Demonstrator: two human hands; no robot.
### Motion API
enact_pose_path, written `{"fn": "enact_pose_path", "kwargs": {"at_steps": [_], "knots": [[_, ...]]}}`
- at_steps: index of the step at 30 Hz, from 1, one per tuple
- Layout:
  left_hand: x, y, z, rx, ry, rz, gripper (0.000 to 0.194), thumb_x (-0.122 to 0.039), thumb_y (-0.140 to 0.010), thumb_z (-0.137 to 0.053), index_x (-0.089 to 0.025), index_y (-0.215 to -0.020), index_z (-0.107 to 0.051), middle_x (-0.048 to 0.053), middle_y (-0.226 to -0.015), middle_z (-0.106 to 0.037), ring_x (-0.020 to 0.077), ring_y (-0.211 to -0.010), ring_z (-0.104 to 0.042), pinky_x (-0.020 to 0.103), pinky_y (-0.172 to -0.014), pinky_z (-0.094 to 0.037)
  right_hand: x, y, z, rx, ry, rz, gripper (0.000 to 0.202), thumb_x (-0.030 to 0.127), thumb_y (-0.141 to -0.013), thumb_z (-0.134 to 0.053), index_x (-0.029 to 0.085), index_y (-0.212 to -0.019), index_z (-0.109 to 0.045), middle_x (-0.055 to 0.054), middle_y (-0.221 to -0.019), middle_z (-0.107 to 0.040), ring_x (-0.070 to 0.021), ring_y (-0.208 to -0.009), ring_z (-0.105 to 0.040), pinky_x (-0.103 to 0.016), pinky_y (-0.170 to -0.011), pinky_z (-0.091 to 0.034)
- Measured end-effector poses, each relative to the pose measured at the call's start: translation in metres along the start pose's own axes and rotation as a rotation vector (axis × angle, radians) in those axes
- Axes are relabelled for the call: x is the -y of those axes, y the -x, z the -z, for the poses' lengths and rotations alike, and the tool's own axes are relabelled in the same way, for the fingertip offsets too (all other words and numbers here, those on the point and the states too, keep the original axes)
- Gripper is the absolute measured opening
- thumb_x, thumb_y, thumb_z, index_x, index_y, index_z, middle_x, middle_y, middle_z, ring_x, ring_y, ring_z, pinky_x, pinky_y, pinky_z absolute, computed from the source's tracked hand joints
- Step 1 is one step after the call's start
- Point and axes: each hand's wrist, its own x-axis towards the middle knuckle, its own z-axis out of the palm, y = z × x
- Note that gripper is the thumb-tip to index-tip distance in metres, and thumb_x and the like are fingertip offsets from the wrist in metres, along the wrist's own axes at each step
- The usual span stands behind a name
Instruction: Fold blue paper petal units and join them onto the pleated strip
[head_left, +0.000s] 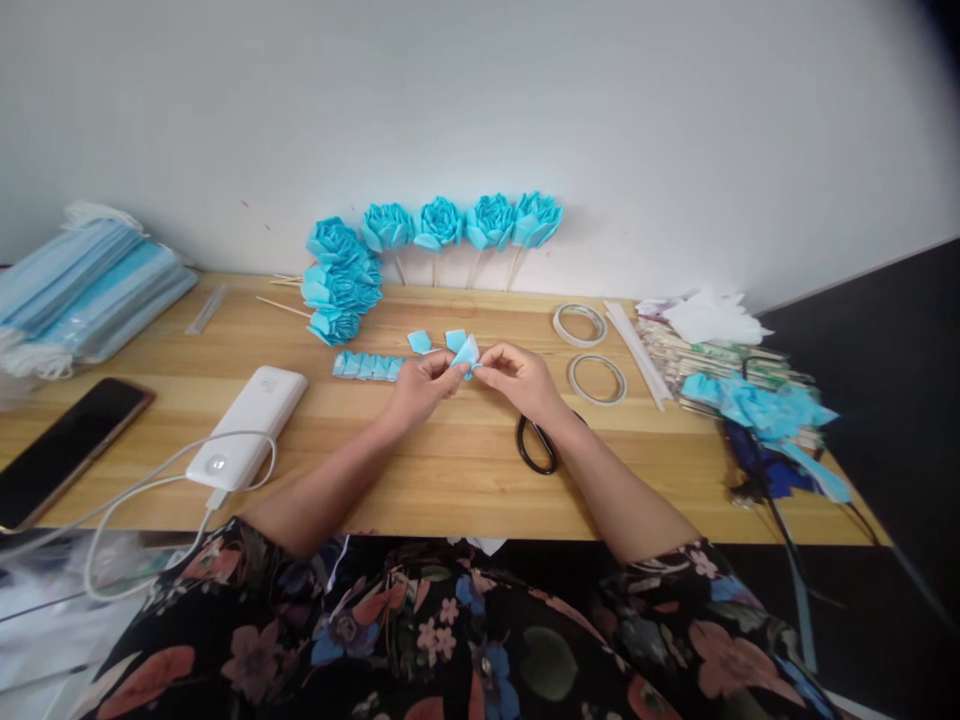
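blue piece [468, 352] between bent fingers [448, 378]

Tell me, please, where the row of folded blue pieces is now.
In the head view, the row of folded blue pieces lies left of centre on the wooden table, beside the left hand, in front of the piled blue flowers.

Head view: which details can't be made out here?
All in the head view:
Folded blue piece: lower part mostly covered by the left hand and right hand.
Row of blue pieces: right end hidden by the left hand.
Black loop: partly under the right forearm, so what it belongs to is unclear.
Stack of masks: cut off by the left edge.
Power bank display: too small to read.
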Motion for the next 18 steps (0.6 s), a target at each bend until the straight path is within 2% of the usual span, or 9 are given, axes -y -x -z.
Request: {"fn": "enact_pose_path", "kwargs": {"at_steps": [3,8,14,18], "knots": [[-0.0012,0.0005,-0.0003,-0.005,-0.005,0.002,0.041,-0.047,-0.081,-0.064,-0.018,-0.058,-0.049,-0.004,-0.053,-0.045,0.0076,-0.051,-0.037,0.024,-0.052,-0.029,-0.0004,-0.0005,-0.0006,-0.003,-0.05,-0.006,0.024,0.04,-0.077,-0.075,0.021,-0.083,-0.063,0.0,-0.08,-0.068,-0.0143,-0.074,-0.061,-0.029,-0.074,-0.049],[-0.0018,0.0003,-0.0006,-0.013,-0.024,0.017,0.041,-0.049,-0.08,-0.064,-0.018,-0.057,-0.05,-0.004,-0.052,-0.046,0.0076,-0.05,-0.037,0.024,-0.052,-0.03,-0.0004,-0.0006,-0.0011,0.026,-0.092,-0.037,0.037,0.039,-0.077,-0.074,0.022,-0.109,-0.066,0.0,-0.085,-0.072,-0.0152,-0.079,-0.065,-0.03,-0.078,-0.051],[-0.0001,-0.0002,0.0004,-0.011,-0.041,0.017,0.039,-0.048,-0.08,-0.065,-0.017,-0.059,-0.054,-0.003,-0.054,-0.05,0.0085,-0.052,-0.041,0.024,-0.053,-0.032,-0.0006,0.0,-0.0014,0.035,-0.101,-0.044,0.032,0.041,-0.078,-0.073,0.022,-0.104,-0.072,-0.003,-0.094,-0.075,-0.018,-0.088,-0.068,-0.034,-0.086,-0.052],[0.0006,-0.0008,0.0004,-0.008,-0.04,0.018,0.035,-0.044,-0.079,-0.066,-0.017,-0.06,-0.055,-0.002,-0.055,-0.052,0.0084,-0.053,-0.043,0.023,-0.053,-0.033,0.0001,0.0001,-0.0017,0.033,-0.109,-0.041,0.03,0.038,-0.077,-0.073,0.022,-0.102,-0.073,-0.003,-0.092,-0.076,-0.0184,-0.089,-0.069,-0.034,-0.087,-0.052]]}}
